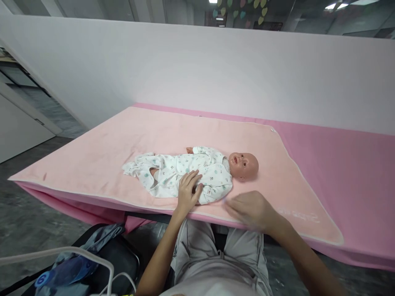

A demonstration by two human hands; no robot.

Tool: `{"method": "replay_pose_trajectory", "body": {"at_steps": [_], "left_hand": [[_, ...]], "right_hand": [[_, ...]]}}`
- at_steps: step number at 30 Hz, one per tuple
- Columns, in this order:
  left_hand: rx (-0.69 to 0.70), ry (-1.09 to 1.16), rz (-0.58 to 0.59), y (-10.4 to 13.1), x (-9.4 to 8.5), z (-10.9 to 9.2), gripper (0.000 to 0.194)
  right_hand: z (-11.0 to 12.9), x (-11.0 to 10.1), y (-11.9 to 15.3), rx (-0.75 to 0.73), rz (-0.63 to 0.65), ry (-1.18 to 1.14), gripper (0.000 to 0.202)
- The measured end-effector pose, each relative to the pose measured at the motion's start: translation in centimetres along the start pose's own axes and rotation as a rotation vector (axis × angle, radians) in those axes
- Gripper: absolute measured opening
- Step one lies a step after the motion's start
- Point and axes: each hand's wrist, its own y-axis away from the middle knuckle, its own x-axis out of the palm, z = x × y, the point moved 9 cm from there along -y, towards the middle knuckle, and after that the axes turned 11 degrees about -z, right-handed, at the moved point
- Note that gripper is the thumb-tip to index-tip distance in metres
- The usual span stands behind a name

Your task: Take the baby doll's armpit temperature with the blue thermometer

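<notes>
left hand (188, 192) rests on clothed doll (188, 161) | right hand (251, 209) (blurred) near its shoulder | peach cloth (101, 152) beneath doll

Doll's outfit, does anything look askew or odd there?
Yes: toward the picture's left, the outfit gapes, baring part of the doll, and its end lies bunched with no feet showing, so it looks untidily worn.

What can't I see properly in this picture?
All in the head view:
- Right hand: fingertips blurred, so I can't tell if it holds anything.
- Doll's feet: hidden inside its patterned clothes.
- Writing on the peach blanket: too faint to read.
- Black chair: cut off by the bottom edge.
</notes>
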Motion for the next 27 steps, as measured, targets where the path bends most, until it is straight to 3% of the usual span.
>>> {"method": "replay_pose_trajectory", "body": {"at_steps": [4,9,14,21,27], "left_hand": [[-0.014,0.007,-0.009,0.0,0.0,0.0,0.029],[-0.020,0.004,-0.021,-0.1,-0.1,0.0,0.032],[-0.017,0.008,-0.051,-0.1,-0.3,-0.2,0.031],[-0.030,-0.009,-0.054,-0.1,-0.3,-0.2,0.031],[-0.039,-0.008,-0.039,0.0,-0.1,0.0,0.030]], "right_hand": [[2.3,0.7,1.7,-0.134,0.132,-0.130,0.040],[1.8,1.8,3.7,-0.145,0.106,-0.068,0.038],[-2.5,1.8,5.3,-0.016,0.012,0.135,0.019],[-9.9,5.3,7.6,0.083,0.201,0.331,0.030],[-11.8,7.7,10.2,0.059,0.129,0.283,0.048]]}}
